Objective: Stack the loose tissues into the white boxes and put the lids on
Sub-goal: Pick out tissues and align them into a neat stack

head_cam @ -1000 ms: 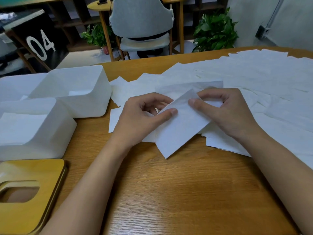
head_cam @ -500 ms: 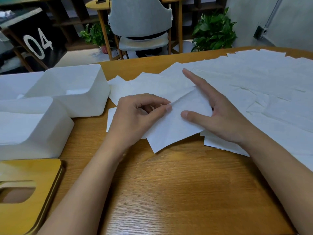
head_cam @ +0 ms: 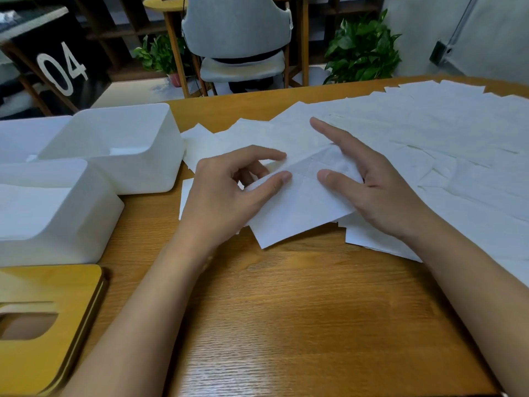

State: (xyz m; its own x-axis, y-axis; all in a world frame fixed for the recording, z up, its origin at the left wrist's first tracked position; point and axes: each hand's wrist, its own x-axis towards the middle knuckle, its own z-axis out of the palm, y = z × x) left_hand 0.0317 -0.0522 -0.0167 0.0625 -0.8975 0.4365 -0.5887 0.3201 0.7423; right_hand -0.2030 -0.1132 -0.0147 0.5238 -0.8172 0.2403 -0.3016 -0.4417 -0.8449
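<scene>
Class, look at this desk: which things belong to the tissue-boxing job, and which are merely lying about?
Belong to the job: loose white paper tissues; single white tissue pinched by the left hand, right hand touching it; open white plastic boxes; yellow wooden slotted lid.
Just lying about: grey padded chair; green potted plants; black board marked 04.

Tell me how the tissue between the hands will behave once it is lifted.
Probably floppy: the tissue bends up where the left hand pinches its edge. Likely very light: it lies thin and flat. It may tear if pulled against the pressing right hand.
</scene>
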